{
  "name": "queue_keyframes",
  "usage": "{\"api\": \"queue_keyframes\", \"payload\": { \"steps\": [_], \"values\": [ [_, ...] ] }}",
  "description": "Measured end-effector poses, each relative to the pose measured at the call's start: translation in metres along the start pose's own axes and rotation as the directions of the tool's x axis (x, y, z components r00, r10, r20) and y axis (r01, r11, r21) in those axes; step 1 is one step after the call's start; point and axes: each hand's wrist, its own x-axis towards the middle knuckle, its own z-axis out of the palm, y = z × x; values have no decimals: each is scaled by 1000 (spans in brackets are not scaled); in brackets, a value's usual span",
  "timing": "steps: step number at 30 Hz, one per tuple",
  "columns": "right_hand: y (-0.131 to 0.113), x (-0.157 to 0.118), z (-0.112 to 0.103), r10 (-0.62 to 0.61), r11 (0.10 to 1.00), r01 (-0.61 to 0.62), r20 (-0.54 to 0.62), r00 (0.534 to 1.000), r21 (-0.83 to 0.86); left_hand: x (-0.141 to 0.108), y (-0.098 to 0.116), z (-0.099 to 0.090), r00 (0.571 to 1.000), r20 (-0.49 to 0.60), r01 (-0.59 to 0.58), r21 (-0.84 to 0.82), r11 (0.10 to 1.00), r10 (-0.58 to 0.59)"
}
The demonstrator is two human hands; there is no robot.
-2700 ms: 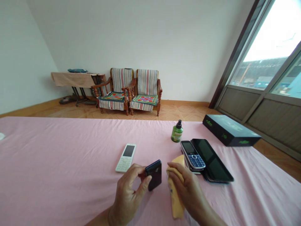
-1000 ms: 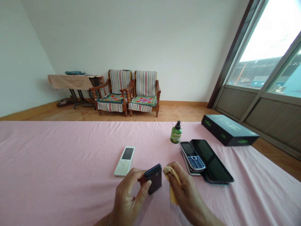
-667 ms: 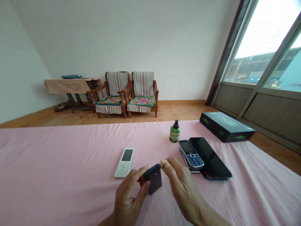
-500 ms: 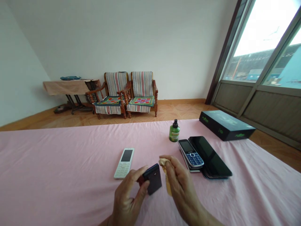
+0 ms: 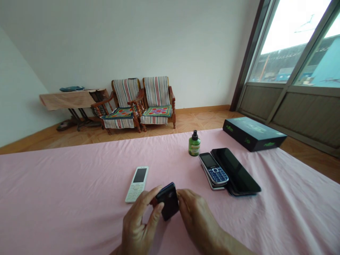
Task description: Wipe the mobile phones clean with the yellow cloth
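A dark mobile phone [image 5: 170, 203] is pinched along its left edge by the thumb and fingers of my left hand [image 5: 139, 223], its back tilted toward me above the pink cloth cover. My right hand [image 5: 198, 216] is closed against the phone's right edge. The yellowish cloth seen in it half a second ago is now hidden behind the fingers. Just beyond my left hand lies a white keypad phone [image 5: 137, 185]. To the right, a blue-and-black keypad phone [image 5: 214, 169] rests on another device, beside a large black phone or tablet [image 5: 236, 171].
A green bottle with a black cap [image 5: 194, 144] stands upright behind the phones. A flat black box [image 5: 253, 134] sits at the far right of the pink sheet [image 5: 66, 191]. Beyond the edge are two wooden armchairs [image 5: 156, 95] and a covered table [image 5: 70, 100].
My right hand has moved left and turned over, coming against the phone's right edge, and the cloth has gone out of sight. My left hand keeps hold of the phone. The camera view has shifted slightly.
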Motion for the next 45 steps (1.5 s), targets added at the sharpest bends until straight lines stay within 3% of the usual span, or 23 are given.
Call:
{"api": "queue_keyframes", "payload": {
  "steps": [4, 10, 13, 16, 20, 23, 26, 29, 33, 36, 39, 42, 45],
  "values": [
    [-14, 6, -8, -110, 993, 95, -229, 967, -77, 1, 1, 0, 1000, 4, 0, -20, 1000, 0],
    [-32, 6, -12, -329, 937, 287, -231, 916, -199, 0, 3, -2, 996, 53, -64, -81, 995, 68],
    [-29, 4, -7, -289, 953, 254, -249, 924, -163, 1, 6, -3, 994, 56, -95, -62, 994, 98],
    [-26, 5, -4, -129, 990, 137, -252, 959, 13, 3, 8, -3, 994, 50, -100, -38, 994, 101],
    [-27, 8, -3, 78, 957, -43, -112, 991, 286, 2, 5, -2, 997, 41, -67, -34, 997, 69],
    [-21, 6, -1, 130, 942, -125, 6, 992, 311, -1, 2, -1, 999, 13, -32, -39, 999, 33],
    [-8, -1, 5, 154, 968, -168, 87, 984, 186, -3, 1, -1, 1000, -6, -8, -32, 999, 8],
    [1, -8, 11, 178, 983, -169, 140, 974, -73, -4, 0, -1, 1000, -10, 21, -22, 1000, -22],
    [1, -13, 12, 248, 902, -100, 316, 916, -420, -7, -5, 1, 996, -18, 87, -8, 996, -87],
    [-4, -12, 9, 273, 867, -40, 406, 872, -497, -8, -8, 1, 985, -36, 170, -31, 985, -171],
    [-5, -8, 3, 280, 912, -124, 371, 885, -392, -2, -6, 0, 954, -73, 281, -120, 952, -291],
    [-4, -5, -1, 282, 959, -274, 267, 922, -69, 6, -3, -1, 901, -99, 390, -243, 888, -423],
    [-3, -4, 1, 303, 900, -356, 229, 925, 250, 10, -2, -2, 853, -80, 465, -333, 821, -516]
  ]
}}
